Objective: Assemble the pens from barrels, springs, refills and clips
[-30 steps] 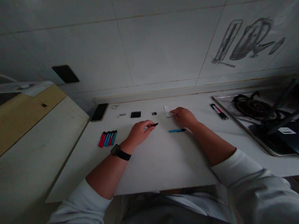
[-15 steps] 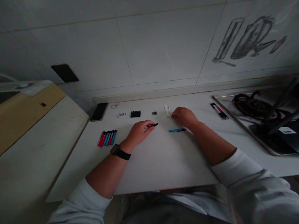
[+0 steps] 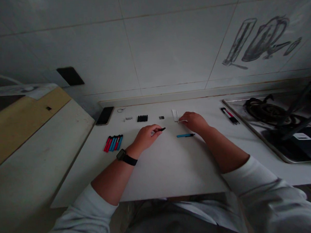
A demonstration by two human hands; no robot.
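Between the thumb and forefinger of my left hand (image 3: 147, 136) is a small black pen part (image 3: 162, 129), tip pointing right. My right hand (image 3: 193, 121) is closed in a pinch on a thin white pen refill (image 3: 182, 120), whose end sticks out to the left. Right beside these fingertips lie several more white refills (image 3: 174, 114) in a row. A blue pen barrel with a black end (image 3: 184, 135) rests on the table below my right hand. Small dark pieces (image 3: 161, 118) lie above my left fingertips.
Black pen grips (image 3: 142, 118), small springs (image 3: 128, 118) and a phone (image 3: 105, 116) sit along the back left. Red and blue barrels (image 3: 113, 143) lie in a row at left. Assembled pens (image 3: 230, 115) are at right, beside the gas stove (image 3: 266, 135). A wall bounds the back.
My right hand has turned slightly and now has a refill angled away from the row in its fingers. The left hand stays in place with the black part. The view shifted slightly.
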